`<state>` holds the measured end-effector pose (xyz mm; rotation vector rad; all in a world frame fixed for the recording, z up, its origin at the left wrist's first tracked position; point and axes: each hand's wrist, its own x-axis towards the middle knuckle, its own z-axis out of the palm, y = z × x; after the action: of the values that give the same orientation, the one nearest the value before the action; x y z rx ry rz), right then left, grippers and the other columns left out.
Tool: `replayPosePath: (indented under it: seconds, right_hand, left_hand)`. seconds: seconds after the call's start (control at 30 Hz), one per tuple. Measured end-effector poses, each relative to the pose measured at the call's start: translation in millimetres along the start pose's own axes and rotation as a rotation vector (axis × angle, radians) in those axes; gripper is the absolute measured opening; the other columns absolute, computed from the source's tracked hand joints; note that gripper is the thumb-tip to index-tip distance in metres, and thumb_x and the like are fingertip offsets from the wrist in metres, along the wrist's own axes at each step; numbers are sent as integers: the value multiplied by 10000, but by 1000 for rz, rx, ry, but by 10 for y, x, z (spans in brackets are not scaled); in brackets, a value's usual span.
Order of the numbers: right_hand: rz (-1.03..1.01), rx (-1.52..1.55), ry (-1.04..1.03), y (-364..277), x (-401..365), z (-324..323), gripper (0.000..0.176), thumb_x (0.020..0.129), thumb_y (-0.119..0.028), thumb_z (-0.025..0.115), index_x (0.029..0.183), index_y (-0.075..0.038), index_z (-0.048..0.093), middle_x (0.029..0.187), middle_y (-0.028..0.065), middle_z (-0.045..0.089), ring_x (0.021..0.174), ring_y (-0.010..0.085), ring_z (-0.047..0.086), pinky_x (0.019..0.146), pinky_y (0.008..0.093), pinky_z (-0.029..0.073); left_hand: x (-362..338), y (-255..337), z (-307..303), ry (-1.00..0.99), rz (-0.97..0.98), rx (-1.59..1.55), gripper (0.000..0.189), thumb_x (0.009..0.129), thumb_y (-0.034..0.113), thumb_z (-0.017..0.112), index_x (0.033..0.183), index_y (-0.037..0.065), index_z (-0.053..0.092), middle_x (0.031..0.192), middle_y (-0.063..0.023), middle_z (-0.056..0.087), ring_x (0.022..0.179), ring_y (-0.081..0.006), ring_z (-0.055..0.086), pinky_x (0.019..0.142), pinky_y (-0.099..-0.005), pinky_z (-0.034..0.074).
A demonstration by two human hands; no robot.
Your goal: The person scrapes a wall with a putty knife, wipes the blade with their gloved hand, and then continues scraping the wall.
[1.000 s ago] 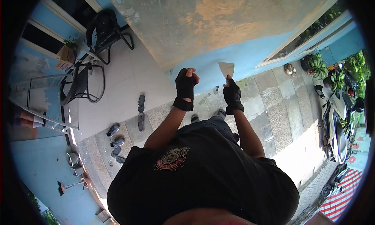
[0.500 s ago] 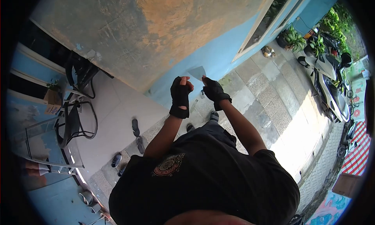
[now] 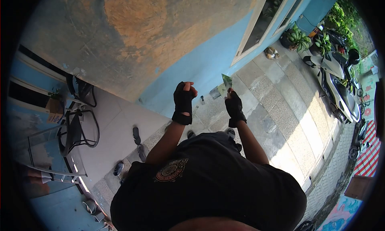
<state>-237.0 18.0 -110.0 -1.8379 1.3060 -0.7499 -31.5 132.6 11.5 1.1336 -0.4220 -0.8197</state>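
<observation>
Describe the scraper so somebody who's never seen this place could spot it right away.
Start with the big patchy wall, gray and orange over light blue, then drop toward the black shirt in front of it. Between them, find the black-gloved right hand. The scraper is the thin, shiny piece with greenish reflections sticking up from it; no such tool shows in the left hand.

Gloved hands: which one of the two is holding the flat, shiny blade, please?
The right hand: the blade sticks out beyond its thumb and fingers. The left hand has curled fingers, and no tool shows in it.
</observation>
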Motion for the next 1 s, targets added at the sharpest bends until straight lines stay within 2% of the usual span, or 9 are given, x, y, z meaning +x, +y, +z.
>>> replayPosePath:
  seconds: [0.13,0.33,0.5,0.63,0.7,0.73,0.8,0.93,1.0]
  right_hand:
    - [-82,57,-62,-197,93,-434,531,882,-129,639,1388,-68,493,1241,185,645,1153,348,630,941,394,506]
    - [-154,55,-213,-394,157,-1248,569,878,-118,651,1417,-67,477,1215,193,649,1110,334,648,913,378,516]
    - [-220,95,-242,-278,309,-1873,601,875,-103,659,1440,-59,458,1208,175,652,1088,303,657,895,359,519]
    - [-174,92,-239,5,567,-2192,604,878,-90,659,1445,-57,455,1213,158,654,1079,262,657,891,328,512]
    - [-208,286,-175,174,654,-2263,573,900,-62,628,1452,-93,478,760,-36,520,615,39,475,545,222,429]
    - [-209,286,-165,197,692,-2326,573,900,-62,628,1452,-93,478,760,-36,520,615,39,475,545,222,429]
    - [-35,406,-150,221,739,-2429,565,916,-68,616,1461,-102,472,758,-53,513,604,20,451,529,201,405]
    - [-31,357,-102,337,872,-2501,563,919,-66,608,1463,-100,468,745,-57,506,588,16,442,522,193,397]
    - [41,408,-115,319,929,-2510,559,921,-71,603,1463,-103,469,737,-57,503,579,18,443,521,196,401]
  left_hand:
    - [3,-126,318,8,30,-17,281,984,311,562,988,34,603,669,-44,605,596,-138,561,570,-277,419]
    - [-56,-391,1002,35,63,-40,279,981,310,570,988,33,604,674,-47,607,599,-143,564,588,-275,434]
    - [-151,-660,1570,34,46,-86,276,980,303,572,983,29,605,679,-52,607,607,-152,570,602,-277,446]
    - [-160,-927,1917,21,60,-54,273,984,297,567,982,26,606,679,-59,607,609,-159,573,600,-281,443]
    - [-181,-1002,2065,11,51,-47,274,986,295,565,984,24,607,679,-61,608,608,-160,574,597,-282,440]
    - [-199,-1026,2148,24,26,-22,274,988,293,561,983,23,608,677,-61,608,608,-159,574,593,-283,437]
    - [-201,-1112,2271,30,-13,-4,283,989,298,555,979,22,614,674,-58,609,606,-157,573,581,-283,426]
    - [-48,-1247,2399,5,-40,5,290,987,307,556,976,23,615,674,-56,609,601,-156,572,581,-282,425]
    - [53,-1233,2438,-12,-37,40,298,983,316,562,977,22,614,671,-55,609,595,-155,569,581,-283,427]
